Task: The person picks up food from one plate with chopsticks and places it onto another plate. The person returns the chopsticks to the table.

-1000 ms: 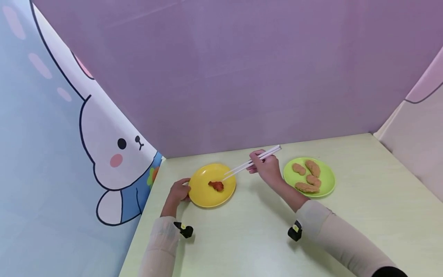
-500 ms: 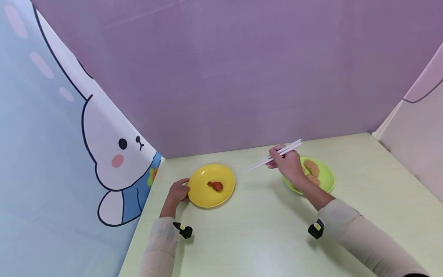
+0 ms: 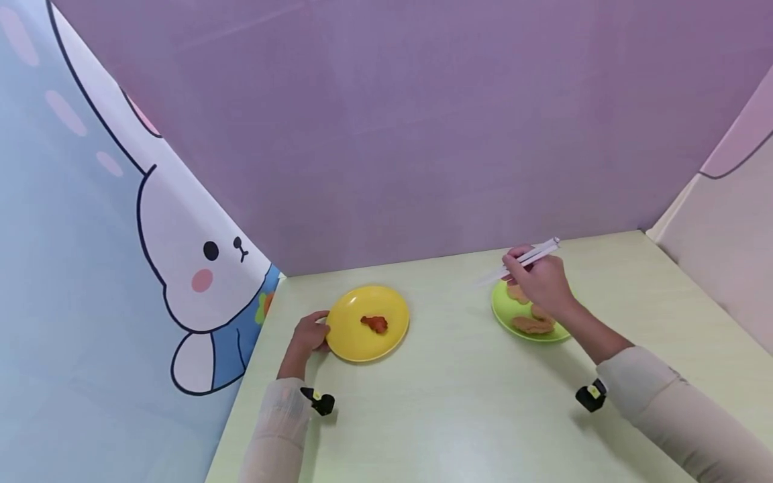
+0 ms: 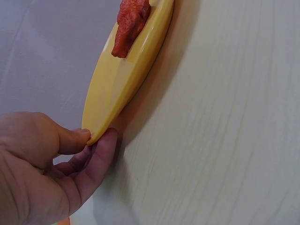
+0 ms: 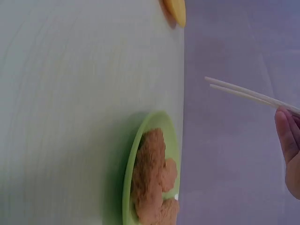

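Note:
In the head view my left hand (image 3: 311, 333) pinches the left rim of a yellow plate (image 3: 344, 335). The left wrist view has the thumb on top of the rim and fingers beneath it. A small red-brown chicken drumette (image 3: 376, 325) lies on that plate. My right hand (image 3: 546, 282) holds a pair of white chopsticks (image 3: 540, 252) above a light green plate (image 3: 500, 310), partly covering it from view. Several golden fried chicken pieces (image 3: 533, 326) lie there. Nothing is between the chopstick tips (image 5: 213, 82), which sit slightly apart in the right wrist view.
Both plates stand on a pale wood-grain table (image 3: 423, 402), with a stretch of tabletop between them. A purple backdrop (image 3: 423, 134) rises behind the table's far edge. To the left is a blue panel with a cartoon rabbit (image 3: 199, 268).
My right hand has moved right with the chopsticks, from beside the yellow plate to over the green plate. My left hand keeps its hold; the drumette stays put.

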